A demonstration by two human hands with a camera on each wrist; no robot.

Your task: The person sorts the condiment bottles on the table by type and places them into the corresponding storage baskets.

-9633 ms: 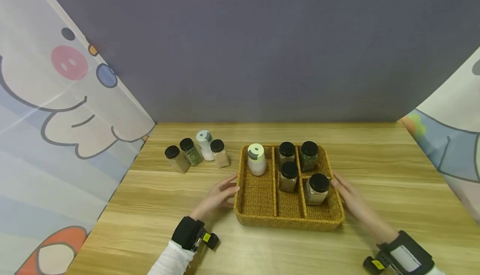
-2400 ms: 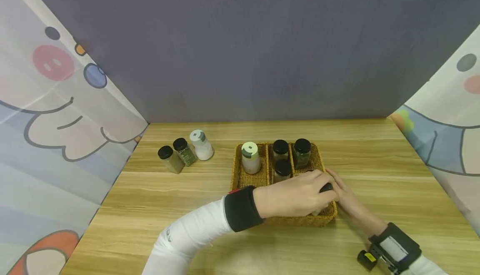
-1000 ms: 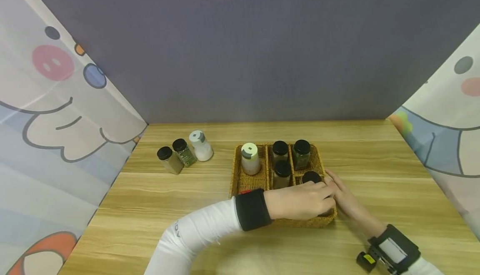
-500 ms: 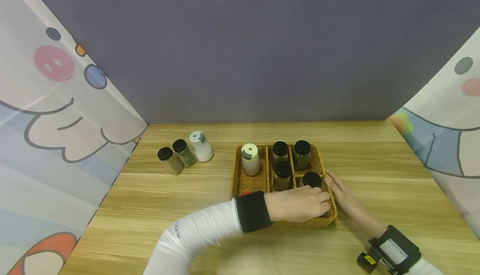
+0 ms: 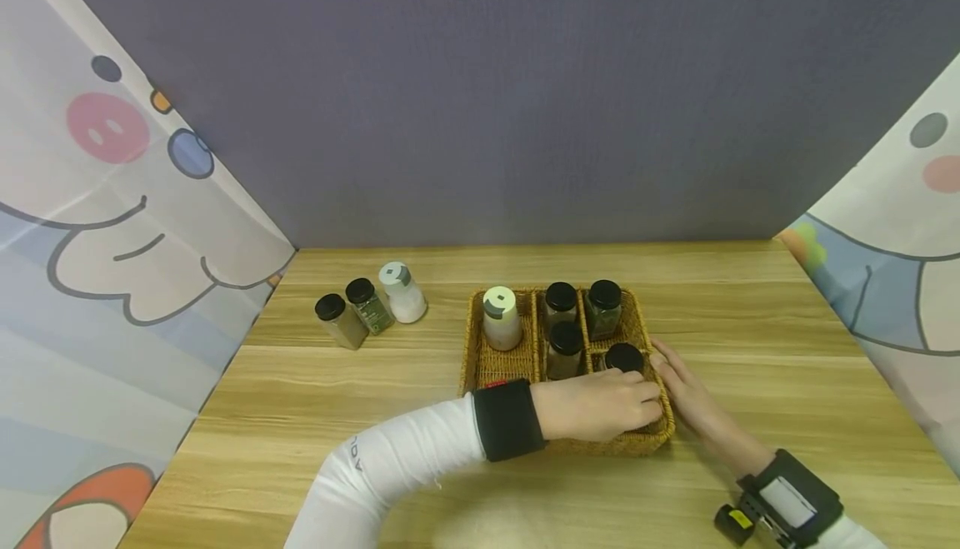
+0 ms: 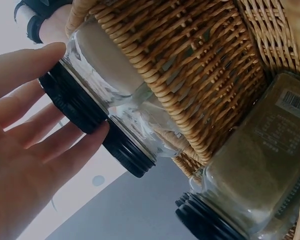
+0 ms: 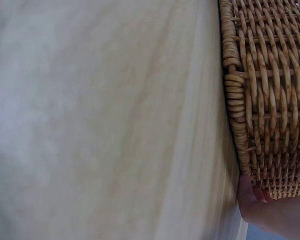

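My left hand [image 5: 600,406] reaches over the wicker basket [image 5: 615,446] into its front right compartment. In the left wrist view its thumb and fingers hold a glass spice jar by the black lid [image 6: 72,97]; the head view hides this jar behind the hand. A second black-lidded spice jar [image 5: 624,357] stands next to it in the same compartment. My right hand [image 5: 693,395] grips the basket's right side, thumb at the rim. More black-lidded jars [image 5: 564,351] stand in the middle and back right compartments. A white-topped shaker [image 5: 502,320] stands in the left one.
Left of the basket on the wooden table [image 5: 337,416] stand a white shaker [image 5: 405,295], a green-labelled spice jar [image 5: 370,306] and a tan spice jar [image 5: 342,322]. A grey panel [image 5: 480,99] rises behind the table, with cartoon-printed curtains [image 5: 105,241] at both sides.
A tan jar has left the table group, and my left hand has moved from the basket's left side into its front right compartment. Over the last half second, hardly anything moves.
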